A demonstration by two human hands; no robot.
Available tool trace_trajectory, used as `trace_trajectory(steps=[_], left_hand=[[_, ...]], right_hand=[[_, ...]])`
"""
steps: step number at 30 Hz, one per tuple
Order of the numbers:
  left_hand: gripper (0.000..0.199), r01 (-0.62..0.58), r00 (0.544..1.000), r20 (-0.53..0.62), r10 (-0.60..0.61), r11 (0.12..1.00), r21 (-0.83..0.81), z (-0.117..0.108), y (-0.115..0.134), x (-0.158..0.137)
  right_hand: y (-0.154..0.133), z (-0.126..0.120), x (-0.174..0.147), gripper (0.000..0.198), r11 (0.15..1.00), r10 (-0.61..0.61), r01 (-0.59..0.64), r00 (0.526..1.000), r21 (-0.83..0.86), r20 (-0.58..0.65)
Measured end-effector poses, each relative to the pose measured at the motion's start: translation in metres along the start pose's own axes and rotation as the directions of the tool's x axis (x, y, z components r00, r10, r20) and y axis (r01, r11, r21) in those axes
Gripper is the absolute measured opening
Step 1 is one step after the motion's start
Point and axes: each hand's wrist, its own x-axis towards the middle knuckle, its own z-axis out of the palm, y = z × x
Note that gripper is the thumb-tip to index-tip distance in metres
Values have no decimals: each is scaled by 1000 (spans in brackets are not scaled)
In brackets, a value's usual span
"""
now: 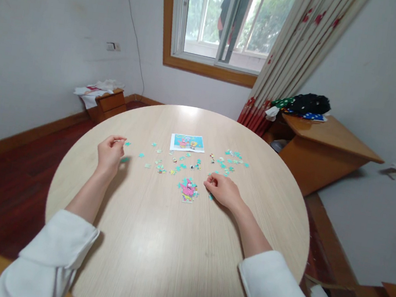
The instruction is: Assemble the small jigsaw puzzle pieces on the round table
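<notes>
A partly joined jigsaw puzzle (188,191) with a pink starfish figure lies on the round table, in front of me. My right hand (224,189) rests just right of it, fingers curled together; whatever they hold, if anything, is hidden. A small teal puzzle piece (211,196) lies under its near side. Over the table's left part is my left hand (109,154), its fingers bent in and closed, their contents too small to make out. Teal puzzle pieces (127,144) lie close to its fingertips. Several loose pieces (180,166) spread between the hands.
A printed reference picture (187,143) lies beyond the pieces. More puzzle pieces (232,160) cluster at the right. The round table (154,250) has a curved edge. A wooden desk (332,138) with cloths stands at right, a small cabinet (111,102) at back left.
</notes>
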Motion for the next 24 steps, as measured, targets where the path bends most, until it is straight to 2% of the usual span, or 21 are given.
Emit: trace_trajectory(steps=[5, 9, 12, 14, 16, 19, 21, 24], left_hand=[[9, 30, 994, -105, -38, 997, -72, -12, -1, 11], [9, 49, 988, -141, -58, 997, -62, -18, -6, 18], [12, 51, 988, -152, -40, 996, 68, -22, -10, 20], [15, 19, 994, -112, 10, 968, 250, -25, -13, 21], [14, -41, 998, -15, 55, 878, 477, -29, -16, 23], [16, -107, 991, 133, 12, 668, 736, -32, -21, 25], [25, -135, 979, 196, -49, 565, 814, -32, -24, 26], [35, -169, 958, 258, -123, 481, 860, -30, -27, 26]], right_hand=[[0, 1, 0, 13, 1000, -9, 9, 1000, -4, -7], [0, 0, -1, 13, 1000, -6, 6, 1000, 1, -10], [-1, -1, -1, 13, 1000, -3, 4, 1000, 5, -8], [-1, -1, -1, 13, 1000, -4, 4, 1000, 5, -3], [-1, -1, -1, 13, 1000, -7, 7, 1000, 3, 1], [-2, -1, -1, 13, 1000, -6, 6, 1000, 1, 4], [-2, -1, -1, 13, 1000, -3, 3, 1000, -2, 4], [-2, -1, -1, 14, 1000, -8, 8, 1000, -4, 3]])
